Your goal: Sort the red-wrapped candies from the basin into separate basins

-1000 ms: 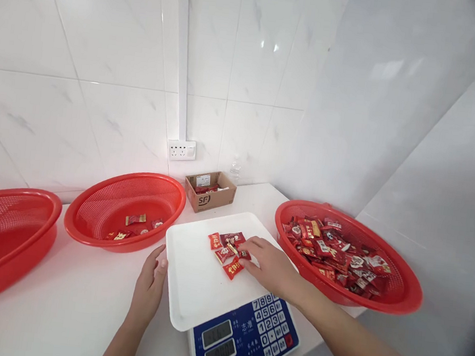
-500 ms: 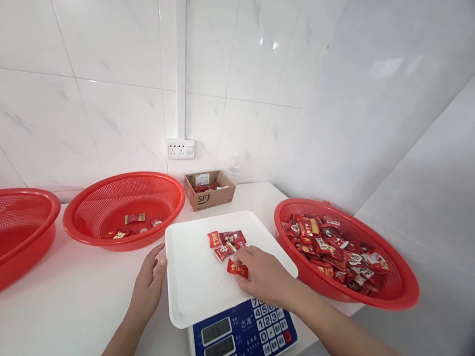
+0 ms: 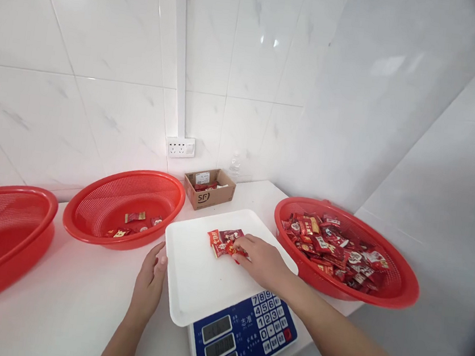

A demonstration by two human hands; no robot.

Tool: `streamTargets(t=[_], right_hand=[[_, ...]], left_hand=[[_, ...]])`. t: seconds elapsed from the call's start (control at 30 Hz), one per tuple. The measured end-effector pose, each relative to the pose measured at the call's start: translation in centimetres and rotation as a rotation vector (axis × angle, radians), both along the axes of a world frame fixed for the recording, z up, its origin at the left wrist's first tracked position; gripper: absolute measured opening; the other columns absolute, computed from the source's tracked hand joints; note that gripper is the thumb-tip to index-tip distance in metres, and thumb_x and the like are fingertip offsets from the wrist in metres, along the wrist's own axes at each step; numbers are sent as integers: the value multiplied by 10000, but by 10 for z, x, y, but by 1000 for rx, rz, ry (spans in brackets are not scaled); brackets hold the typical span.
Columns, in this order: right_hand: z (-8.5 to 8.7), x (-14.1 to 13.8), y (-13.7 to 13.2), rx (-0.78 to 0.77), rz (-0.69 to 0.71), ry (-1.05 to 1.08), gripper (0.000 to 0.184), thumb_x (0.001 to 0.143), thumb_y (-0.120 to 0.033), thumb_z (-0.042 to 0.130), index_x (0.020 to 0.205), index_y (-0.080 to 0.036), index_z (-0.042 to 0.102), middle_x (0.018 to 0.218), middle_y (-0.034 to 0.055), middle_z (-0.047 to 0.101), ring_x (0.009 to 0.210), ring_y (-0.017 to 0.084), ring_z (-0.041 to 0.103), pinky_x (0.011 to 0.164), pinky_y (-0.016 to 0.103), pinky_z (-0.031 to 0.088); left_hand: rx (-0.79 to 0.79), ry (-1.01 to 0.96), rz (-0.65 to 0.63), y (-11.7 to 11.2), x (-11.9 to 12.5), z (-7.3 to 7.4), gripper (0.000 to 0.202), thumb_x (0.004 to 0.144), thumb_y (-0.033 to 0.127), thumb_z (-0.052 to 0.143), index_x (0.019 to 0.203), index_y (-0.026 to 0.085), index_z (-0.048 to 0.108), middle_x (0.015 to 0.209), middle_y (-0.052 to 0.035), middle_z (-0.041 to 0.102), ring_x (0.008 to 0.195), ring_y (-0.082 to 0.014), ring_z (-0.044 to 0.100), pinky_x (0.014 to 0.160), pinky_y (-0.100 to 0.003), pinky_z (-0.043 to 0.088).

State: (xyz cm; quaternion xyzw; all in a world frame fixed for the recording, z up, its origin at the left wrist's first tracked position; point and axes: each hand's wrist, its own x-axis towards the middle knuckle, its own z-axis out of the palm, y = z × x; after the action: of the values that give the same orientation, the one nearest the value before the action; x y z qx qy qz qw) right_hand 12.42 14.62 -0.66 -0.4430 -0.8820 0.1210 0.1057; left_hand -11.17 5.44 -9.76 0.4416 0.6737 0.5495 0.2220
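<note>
A white weighing tray (image 3: 194,287) sits on a digital scale with a blue keypad panel (image 3: 240,338). Several small red wrapped candies (image 3: 225,240) lie bunched near the middle of the tray. Over the near side of this bunch is my right hand (image 3: 262,261), its thumb and fingers closed around a red wrapped candy, which they partly hide. My left hand (image 3: 151,279) is beside the tray's left edge, thumb apart from the fingers, holding nothing; whether its fingertips touch the rim is unclear.
A red basket (image 3: 405,288) heaped with wrapped candies stands on the right. Another red basket (image 3: 82,223) at left holds several candies; a third basket (image 3: 41,207) is farther left. Behind the tray are a small cardboard box (image 3: 218,197) and a clear bottle (image 3: 234,166) against the tiled wall.
My right hand has moved slightly away from me, taking the red candy from the tray's nearer part up against the others. My left hand stays where it was.
</note>
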Motion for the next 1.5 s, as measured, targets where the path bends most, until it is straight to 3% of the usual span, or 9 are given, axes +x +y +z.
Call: streamTargets(t=[0.3,0.47,0.7,0.93,1.23,1.4,1.5], right_hand=[[-1,12,-1,-21,-55,91,117,841,-268,504,897,-223,596,984,28,609,926,188,565,754,302,420],[-6,17,1,12,-36,121,193,803,-295,566,981,-224,591,1106,54,575,1054,215,509,861,337,397],[-13,6,3,33,-54,44,160,829,-273,536,952,-184,586,1037,66,589,918,214,567,795,333,409],[-13,2,1,1,-80,168,142,861,-276,485,960,-211,564,1061,45,579,909,193,588,769,325,437],[-39,61,-3,164,-164,463,225,872,-391,448,983,-231,561,1062,62,621,1000,215,578,832,364,482],[-51,96,-8,237,-287,636,243,864,-419,456,932,-232,595,1013,70,658,946,217,615,782,347,524],[-68,110,-8,276,-319,737,260,865,-411,463,967,-219,607,1009,79,668,939,217,631,771,333,542]], left_hand=[[6,12,4,0,0,-1,489,878,526,357,1271,247,443,1351,-83,469,1259,-256,404,1021,-450,351],[4,-8,-5,1,0,0,497,877,533,356,1276,247,435,1358,-79,462,1263,-250,399,1029,-447,342],[18,-13,-11,1,0,0,482,877,531,362,1259,250,448,1347,-74,469,1255,-251,401,1037,-449,333],[26,-10,-11,0,0,2,479,883,536,341,1260,259,444,1349,-58,463,1251,-237,397,1047,-438,321],[-16,26,115,-2,-3,6,491,881,541,323,1260,254,445,1369,-61,436,1275,-250,369,1058,-435,307],[-7,46,251,-7,5,29,468,877,547,319,1239,285,461,1350,-51,451,1229,-260,428,1027,-460,340],[23,127,287,-8,10,47,456,867,546,353,1228,295,474,1334,-45,473,1247,-263,412,1014,-463,358]])
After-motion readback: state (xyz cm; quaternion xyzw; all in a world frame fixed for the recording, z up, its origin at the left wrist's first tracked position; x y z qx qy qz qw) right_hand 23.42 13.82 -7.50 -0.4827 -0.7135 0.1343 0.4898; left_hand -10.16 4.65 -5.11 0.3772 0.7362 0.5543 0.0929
